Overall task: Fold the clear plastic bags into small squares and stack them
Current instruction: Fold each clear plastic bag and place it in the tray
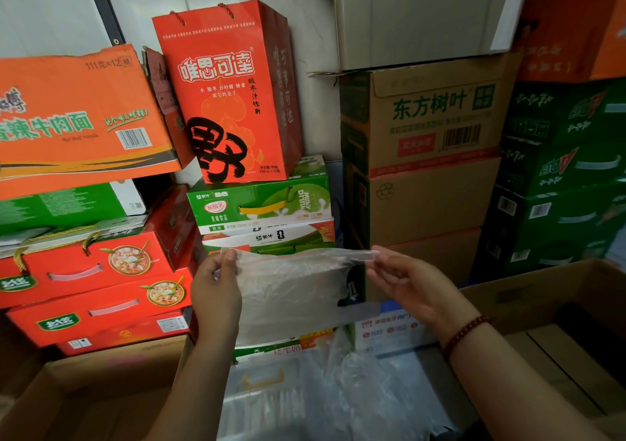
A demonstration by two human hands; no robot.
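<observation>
Up in front of the stacked cartons, both hands hold 1 clear plastic bag [298,291] stretched between them. The left hand [215,293] pinches the bag's upper left corner between thumb and curled fingers, its back turned to the camera. The right hand [406,281] pinches the upper right corner between thumb and forefinger, the other fingers loosely bent, with a red bead bracelet [465,335] on the wrist. The bag hangs flat as a sheet, its lower edge level with the wrists. Below it, more crumpled clear plastic [352,389] lies on a pale carton [257,396]. Behind stand a red gift bag [230,95] on a green milk-drink box [261,200], red boxes [95,271] to the left, brown cartons [430,156] to the right. An open cardboard box [555,339] sits beside the right forearm. Both forearms reach up and forward, slightly apart.
</observation>
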